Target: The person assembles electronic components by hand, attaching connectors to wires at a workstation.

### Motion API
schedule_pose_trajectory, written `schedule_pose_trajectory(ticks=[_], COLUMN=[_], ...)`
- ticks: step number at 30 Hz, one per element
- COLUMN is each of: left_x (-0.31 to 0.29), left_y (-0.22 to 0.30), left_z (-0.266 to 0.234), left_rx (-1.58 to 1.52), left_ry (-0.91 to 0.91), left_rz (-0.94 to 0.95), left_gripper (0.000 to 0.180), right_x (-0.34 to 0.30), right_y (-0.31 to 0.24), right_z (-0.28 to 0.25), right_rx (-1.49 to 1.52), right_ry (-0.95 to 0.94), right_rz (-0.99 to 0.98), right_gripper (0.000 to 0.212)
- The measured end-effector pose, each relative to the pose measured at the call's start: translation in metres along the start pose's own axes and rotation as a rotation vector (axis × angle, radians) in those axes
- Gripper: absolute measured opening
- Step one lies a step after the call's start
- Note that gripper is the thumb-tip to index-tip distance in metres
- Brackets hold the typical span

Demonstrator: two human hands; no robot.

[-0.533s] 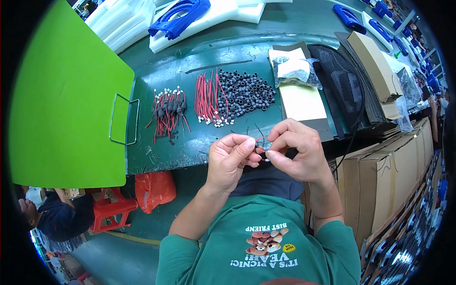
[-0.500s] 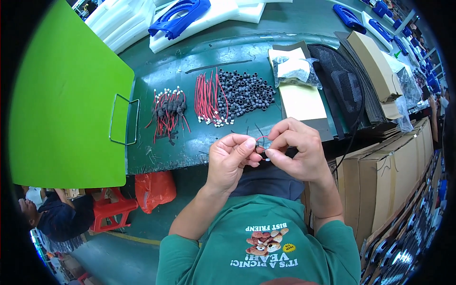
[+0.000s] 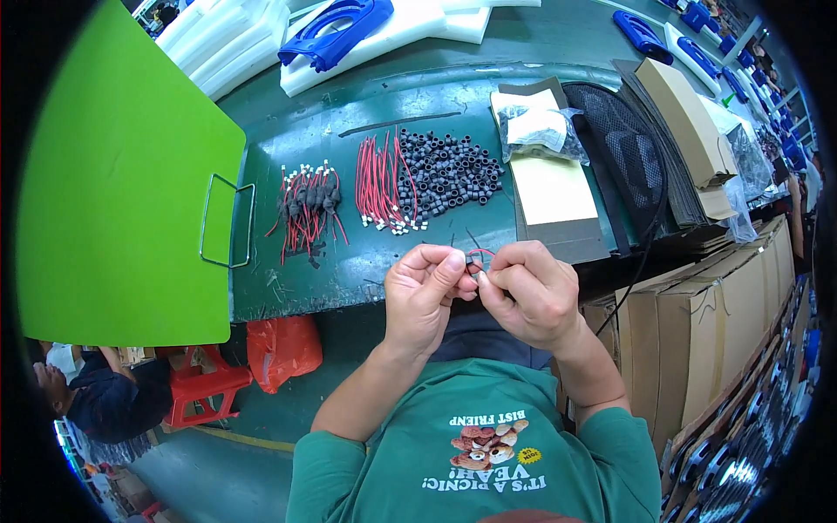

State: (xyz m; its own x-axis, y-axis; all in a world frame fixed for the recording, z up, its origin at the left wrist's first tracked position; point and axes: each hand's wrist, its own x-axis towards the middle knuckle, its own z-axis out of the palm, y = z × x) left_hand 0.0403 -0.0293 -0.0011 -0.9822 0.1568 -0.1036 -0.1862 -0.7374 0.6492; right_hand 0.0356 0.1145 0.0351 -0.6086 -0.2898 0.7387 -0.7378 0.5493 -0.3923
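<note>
Between my hands, just off the table's near edge, is a short red and black wire (image 3: 481, 252) bent in a loop. My left hand (image 3: 425, 292) pinches a small black cap (image 3: 473, 261) with the wire at it. With thumb and forefinger closed, my right hand (image 3: 530, 288) grips the wire's other part; its end is hidden by the fingers. Beyond my hands lie a row of red wires with white connectors (image 3: 379, 187) and a heap of black caps (image 3: 449, 170). Farther left is a bundle of red wires with black wrapped parts (image 3: 309, 205).
A green board (image 3: 131, 192) with a metal handle (image 3: 228, 220) stands at the left. Right of the caps are a yellowish sheet (image 3: 554, 187), a plastic bag (image 3: 540, 131) and a black mesh bag (image 3: 623, 144). Cardboard boxes (image 3: 697, 349) stand at right; a red bag (image 3: 283, 349) hangs below the table.
My right hand has moved slightly left and down, closer to my left hand, and its fingers have curled in more. The black cap shows more clearly now.
</note>
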Motion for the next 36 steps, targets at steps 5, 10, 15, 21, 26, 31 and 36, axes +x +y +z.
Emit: schedule_pose_trajectory(ticks=[5,10,15,21,26,31,36], left_x=[-0.001,-0.001,-0.001,-0.001,0.001,0.003,0.001], left_y=[0.0,0.002,-0.006,-0.001,-0.003,0.0,0.003], left_z=[0.0,0.001,-0.003,-0.001,-0.009,-0.004,-0.012], left_rx=[0.044,0.052,-0.013,-0.113,-0.156,-0.226,-0.161], left_ry=[0.006,0.022,-0.006,0.052,-0.027,0.013,-0.088], left_rz=[0.021,0.024,0.019,-0.059,-0.126,-0.197,-0.095], left_gripper=[0.006,0.006,0.006,0.008,0.018,0.017,0.013], right_x=[0.0,0.001,0.0,-0.002,-0.004,-0.006,-0.007], right_y=[-0.002,-0.002,-0.003,-0.003,-0.004,-0.005,-0.001], right_z=[0.0,0.001,0.003,0.007,0.011,0.012,0.015], right_rx=[0.004,0.078,0.16,0.136,0.156,0.08,0.094], right_ry=[0.021,0.024,0.0,0.039,0.135,0.114,0.165], right_rz=[0.016,0.049,0.096,0.152,0.106,0.012,-0.068], right_gripper=[0.016,0.015,0.013,0.009,0.014,0.016,0.026])
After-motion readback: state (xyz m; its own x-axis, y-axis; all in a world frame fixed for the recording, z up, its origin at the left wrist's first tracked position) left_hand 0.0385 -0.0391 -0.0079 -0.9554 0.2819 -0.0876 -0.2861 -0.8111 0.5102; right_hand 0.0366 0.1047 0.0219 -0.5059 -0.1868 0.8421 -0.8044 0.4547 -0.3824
